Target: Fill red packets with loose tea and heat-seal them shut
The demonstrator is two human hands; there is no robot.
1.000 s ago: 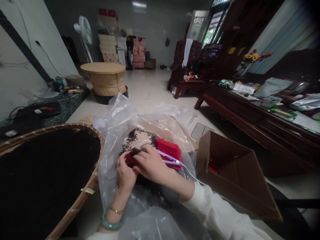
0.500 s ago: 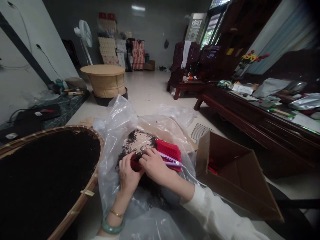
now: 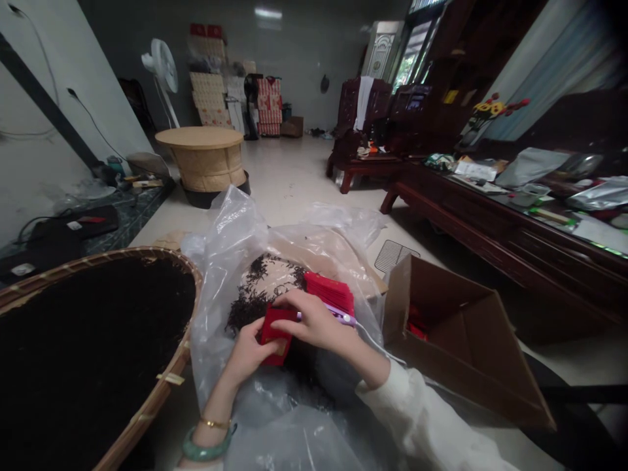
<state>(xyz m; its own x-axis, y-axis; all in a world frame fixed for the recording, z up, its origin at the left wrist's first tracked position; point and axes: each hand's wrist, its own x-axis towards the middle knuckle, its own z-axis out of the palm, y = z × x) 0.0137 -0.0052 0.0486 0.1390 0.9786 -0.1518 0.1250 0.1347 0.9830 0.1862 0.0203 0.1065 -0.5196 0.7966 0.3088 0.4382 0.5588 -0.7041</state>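
Observation:
A small red packet [image 3: 277, 353] stands upright between my hands, its front facing me. My left hand [image 3: 248, 351] grips its left side, thumb across the front. My right hand [image 3: 314, 318] pinches the packet's top edge from the right. Dark loose tea leaves [image 3: 245, 311] lie just beyond on a pale surface inside a clear plastic bag [image 3: 230, 239]. Close to my right hand are a stack of red packets [image 3: 331, 288] and a purple hand-held sealer [image 3: 346, 318] with a white cord, partly hidden by that hand.
At the left is a wide woven bamboo tray [image 3: 196, 288] full of dark leaves. An open cardboard box [image 3: 451, 340] with red packets inside stands at the right. Farther off are a round wooden-topped stand [image 3: 199, 136], a fan [image 3: 164, 65] and a long dark wooden table [image 3: 471, 229].
The red packet has come up and towards me and turned, so its front now shows. My left hand has shifted lower, and my right hand has moved to its top edge.

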